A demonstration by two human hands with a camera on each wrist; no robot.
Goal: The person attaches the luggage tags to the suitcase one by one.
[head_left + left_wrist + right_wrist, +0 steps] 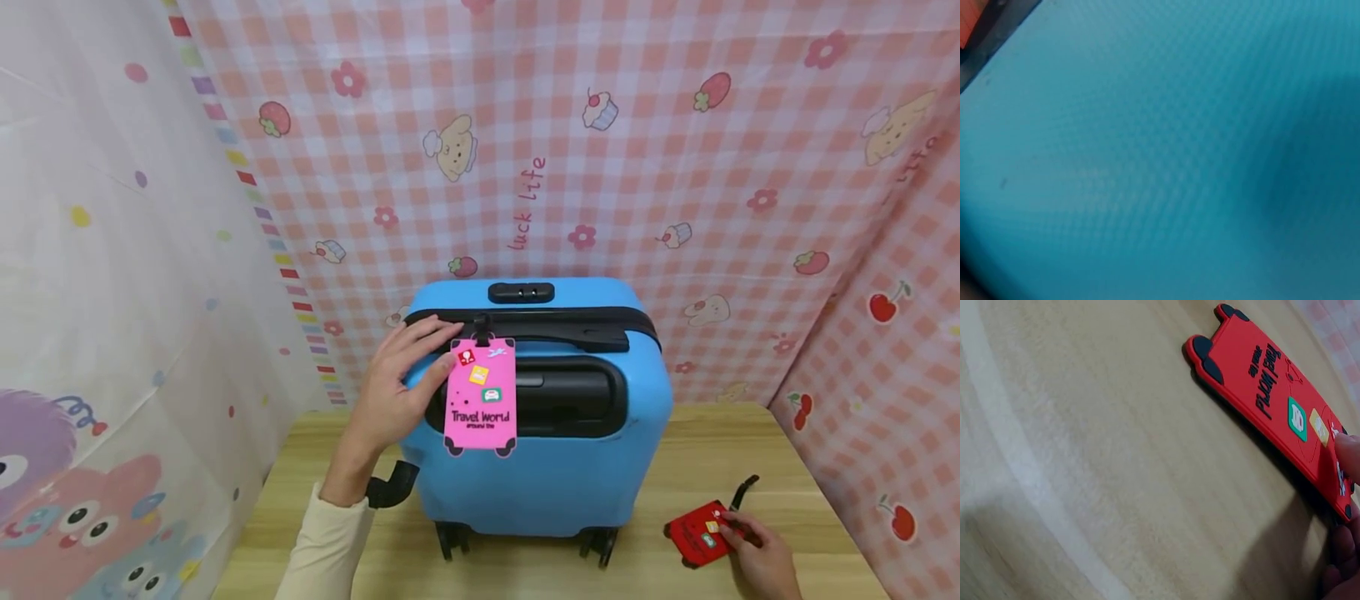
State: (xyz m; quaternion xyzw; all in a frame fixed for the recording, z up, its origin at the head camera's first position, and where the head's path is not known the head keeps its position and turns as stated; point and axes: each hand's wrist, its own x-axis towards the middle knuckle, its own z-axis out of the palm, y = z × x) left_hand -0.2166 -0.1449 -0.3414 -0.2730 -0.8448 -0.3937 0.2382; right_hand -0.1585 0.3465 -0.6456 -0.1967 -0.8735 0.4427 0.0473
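Note:
A blue suitcase (525, 487) stands upright on the table, its black handle (555, 329) along the top front. A pink luggage tag (487, 421) hangs from that handle by a black strap. My left hand (397, 387) rests on the suitcase's upper left, fingers extended toward the strap and thumb touching the pink tag's left edge. Only the blue shell (1147, 156) fills the left wrist view, blurred. At lower right my right hand (761, 558) pinches a red luggage tag (697, 533) near its strap end. The red tag's black strap (742, 492) sticks up loosely.
The wooden table (705, 450) lies under the suitcase. A pink checked cloth (645, 167) hangs behind it and along the right. On the left hangs a white cloth (187, 292) with cartoon figures. The suitcase has black wheels (598, 546) and a combination lock (521, 292).

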